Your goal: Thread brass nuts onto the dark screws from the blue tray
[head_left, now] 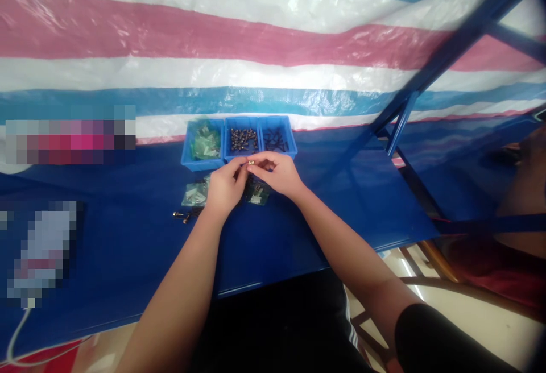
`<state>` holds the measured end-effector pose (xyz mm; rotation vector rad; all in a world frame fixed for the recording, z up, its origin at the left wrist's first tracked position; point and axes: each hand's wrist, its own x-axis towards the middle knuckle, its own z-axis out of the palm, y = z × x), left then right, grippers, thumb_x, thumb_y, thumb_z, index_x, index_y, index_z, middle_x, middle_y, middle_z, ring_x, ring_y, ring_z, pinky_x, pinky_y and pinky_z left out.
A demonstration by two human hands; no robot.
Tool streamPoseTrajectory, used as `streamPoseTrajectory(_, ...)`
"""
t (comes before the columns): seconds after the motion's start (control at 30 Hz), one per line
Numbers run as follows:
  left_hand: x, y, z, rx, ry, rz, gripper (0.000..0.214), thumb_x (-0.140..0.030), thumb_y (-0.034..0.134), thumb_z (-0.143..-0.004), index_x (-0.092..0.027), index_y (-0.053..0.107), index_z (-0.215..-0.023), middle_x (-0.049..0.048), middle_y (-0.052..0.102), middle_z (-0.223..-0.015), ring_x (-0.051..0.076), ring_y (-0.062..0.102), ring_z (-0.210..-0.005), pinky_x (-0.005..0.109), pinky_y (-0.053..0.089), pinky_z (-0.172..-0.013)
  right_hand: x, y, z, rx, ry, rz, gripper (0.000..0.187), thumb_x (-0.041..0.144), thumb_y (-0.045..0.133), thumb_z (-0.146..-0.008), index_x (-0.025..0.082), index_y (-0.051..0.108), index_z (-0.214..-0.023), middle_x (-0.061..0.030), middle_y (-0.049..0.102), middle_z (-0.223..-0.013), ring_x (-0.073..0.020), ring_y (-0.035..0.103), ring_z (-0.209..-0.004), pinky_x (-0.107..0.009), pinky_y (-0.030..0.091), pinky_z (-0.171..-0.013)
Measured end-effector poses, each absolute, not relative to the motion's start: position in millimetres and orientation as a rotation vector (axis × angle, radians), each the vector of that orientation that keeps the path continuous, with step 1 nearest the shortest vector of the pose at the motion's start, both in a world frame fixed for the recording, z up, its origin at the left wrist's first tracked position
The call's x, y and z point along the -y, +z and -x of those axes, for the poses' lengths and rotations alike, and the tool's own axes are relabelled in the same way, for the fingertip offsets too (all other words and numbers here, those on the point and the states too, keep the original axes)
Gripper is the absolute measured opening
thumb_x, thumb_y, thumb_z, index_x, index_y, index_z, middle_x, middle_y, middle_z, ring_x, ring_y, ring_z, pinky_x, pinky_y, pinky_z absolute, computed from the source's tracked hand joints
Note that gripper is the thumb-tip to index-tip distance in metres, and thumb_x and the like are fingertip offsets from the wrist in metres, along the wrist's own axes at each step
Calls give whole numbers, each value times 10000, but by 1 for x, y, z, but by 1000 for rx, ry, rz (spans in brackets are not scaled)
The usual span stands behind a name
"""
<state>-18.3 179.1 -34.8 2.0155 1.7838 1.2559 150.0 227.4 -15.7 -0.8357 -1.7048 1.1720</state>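
Observation:
My left hand (226, 186) and my right hand (282, 174) meet fingertip to fingertip in front of the blue bins. Pinched between them is a small shiny gold-and-silver metal piece (251, 163), too small to name exactly. Both hands are closed, and the fingers cover part of it. Under and beside the hands lie clear packets of small parts, one packet (195, 194) left of my left hand and another packet (258, 193) below my right fingers. Several dark pieces with metal ends (183, 216) lie near my left wrist.
Three joined blue bins stand behind my hands: the left bin (200, 165) holds greenish packets, the middle one small metal fittings (243, 139), the right one dark small parts (275, 139). A blue metal frame (409, 94) rises on the right. A blurred-out device with cable (19, 327) lies left.

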Motion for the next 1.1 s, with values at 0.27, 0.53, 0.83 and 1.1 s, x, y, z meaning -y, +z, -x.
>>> streamPoseTrajectory(0.27,-177,-30,15,-1823,1300,-1941,281,-382,548,-971,-198,720,-1096,-8,643,-689,99,547,-563,217,437,-616,-231,-22,-151,1698,1111,887,275,354,735,-833,175,766,-1040,-52,781,-914,-141,699,-744,-287,591,-751)
streamPoseTrajectory(0.53,-175,-25,12,-1822,1305,-1873,269,-387,595,-936,-205,702,-1103,-47,578,-643,81,491,-534,212,427,-615,-231,-21,-151,1727,1115,932,237,327,683,-881,192,762,-1059,-57,787,-982,-158,732,-790,-318,611,-808)
streamPoseTrajectory(0.83,-177,-28,13,-1851,1289,-1894,238,-383,591,-944,-205,700,-1060,-45,574,-645,93,519,-561,221,425,-641,-231,-24,-150,1695,1139,951,223,338,696,-872,196,752,-1035,-56,784,-978,-173,747,-821,-335,617,-831)
streamPoseTrajectory(1.1,-178,-31,16,-1852,1267,-1888,259,-386,488,-992,-193,633,-1085,10,683,-790,132,609,-648,252,444,-678,-231,-28,-148,1672,1201,868,212,334,700,-858,188,722,-1010,-51,766,-934,-150,731,-758,-306,612,-773)
